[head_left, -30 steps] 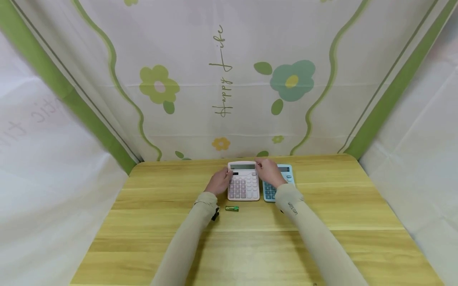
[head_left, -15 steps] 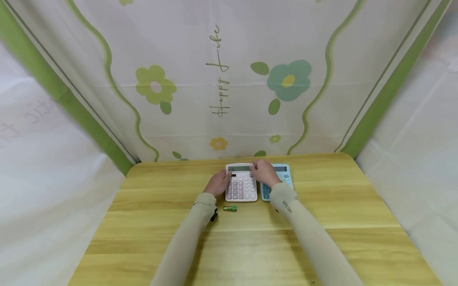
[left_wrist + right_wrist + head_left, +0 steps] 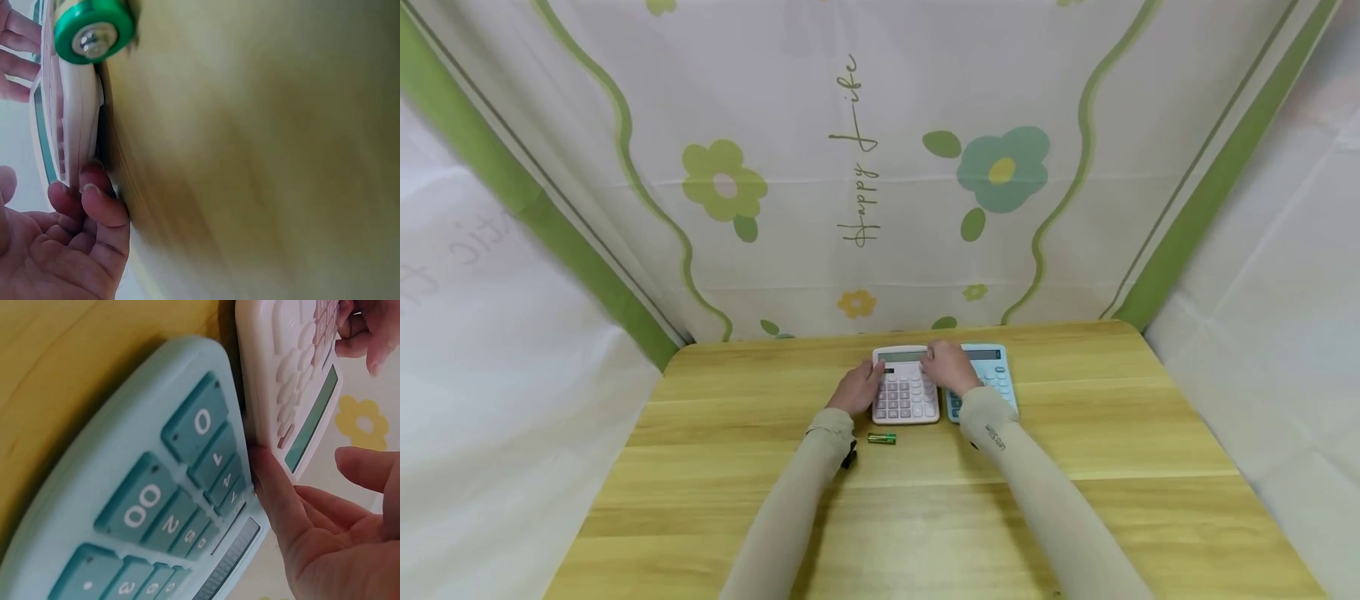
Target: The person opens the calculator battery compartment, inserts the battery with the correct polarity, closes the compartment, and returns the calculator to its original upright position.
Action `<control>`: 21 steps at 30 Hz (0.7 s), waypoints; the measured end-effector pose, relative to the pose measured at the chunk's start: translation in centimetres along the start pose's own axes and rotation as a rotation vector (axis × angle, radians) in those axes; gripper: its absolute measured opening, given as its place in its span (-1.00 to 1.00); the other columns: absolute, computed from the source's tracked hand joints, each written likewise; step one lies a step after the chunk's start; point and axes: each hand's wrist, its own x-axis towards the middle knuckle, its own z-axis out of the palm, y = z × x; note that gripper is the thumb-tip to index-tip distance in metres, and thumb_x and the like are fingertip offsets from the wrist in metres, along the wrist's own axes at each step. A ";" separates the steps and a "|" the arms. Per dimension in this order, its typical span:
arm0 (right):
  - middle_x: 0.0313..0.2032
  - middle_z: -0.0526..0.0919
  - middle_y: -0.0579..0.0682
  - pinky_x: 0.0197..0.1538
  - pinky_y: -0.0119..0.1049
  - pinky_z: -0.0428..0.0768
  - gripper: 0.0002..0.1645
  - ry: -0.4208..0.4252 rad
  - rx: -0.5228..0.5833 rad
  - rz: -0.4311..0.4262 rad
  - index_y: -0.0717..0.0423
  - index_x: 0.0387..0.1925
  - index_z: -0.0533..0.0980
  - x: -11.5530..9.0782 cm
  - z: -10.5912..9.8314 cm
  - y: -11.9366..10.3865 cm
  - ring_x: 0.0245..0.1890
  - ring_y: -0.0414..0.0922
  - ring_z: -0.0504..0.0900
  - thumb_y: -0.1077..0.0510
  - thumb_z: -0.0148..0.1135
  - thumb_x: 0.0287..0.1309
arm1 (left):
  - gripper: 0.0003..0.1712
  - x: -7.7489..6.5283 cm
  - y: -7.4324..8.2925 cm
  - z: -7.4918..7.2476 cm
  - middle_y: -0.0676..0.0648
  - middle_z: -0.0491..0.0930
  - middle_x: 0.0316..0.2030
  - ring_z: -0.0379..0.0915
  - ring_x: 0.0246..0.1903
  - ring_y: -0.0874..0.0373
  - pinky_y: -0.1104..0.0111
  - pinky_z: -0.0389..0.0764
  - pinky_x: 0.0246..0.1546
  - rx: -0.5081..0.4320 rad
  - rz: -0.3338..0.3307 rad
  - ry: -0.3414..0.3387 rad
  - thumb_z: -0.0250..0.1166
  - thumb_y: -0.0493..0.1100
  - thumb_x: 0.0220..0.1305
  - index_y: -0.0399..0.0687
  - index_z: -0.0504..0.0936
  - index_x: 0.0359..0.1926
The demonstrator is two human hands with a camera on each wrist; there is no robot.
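A white calculator (image 3: 907, 396) with pinkish number keys lies on the table, its screen toward the back wall. At its left edge my left hand (image 3: 855, 389) grips it, the curled fingers (image 3: 103, 206) against the side and lower edge in the left wrist view. My right hand (image 3: 951, 367) is at its upper right side. In the right wrist view, the right index finger (image 3: 278, 494) reaches along that side, between both calculators, while the thumb stands apart. A light blue calculator (image 3: 1000, 377) lies to the right, partly covered by my right hand and sleeve.
A green and gold battery (image 3: 882, 438) lies on the wooden table (image 3: 917, 533), just in front of the white calculator. Behind the table's far edge hangs a white flowered curtain (image 3: 805, 208), with white cloth on both sides.
The far end of the white calculator has come down, level with the blue one. My right hand has slid slightly left and toward me along its side. The left hand stays at the left edge.
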 end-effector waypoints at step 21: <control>-0.50 0.50 0.03 -0.49 -0.34 0.48 -0.73 -0.006 -0.053 -0.021 0.18 -0.19 0.54 -2.3 -0.4 -0.5 -0.53 -0.11 0.48 0.04 0.15 0.51 | -0.31 -1.2 -1.1 -1.2 -0.27 0.38 0.46 0.26 0.49 -0.18 -0.07 0.30 0.51 0.038 0.078 -0.060 -0.07 0.11 0.67 -0.15 0.18 0.60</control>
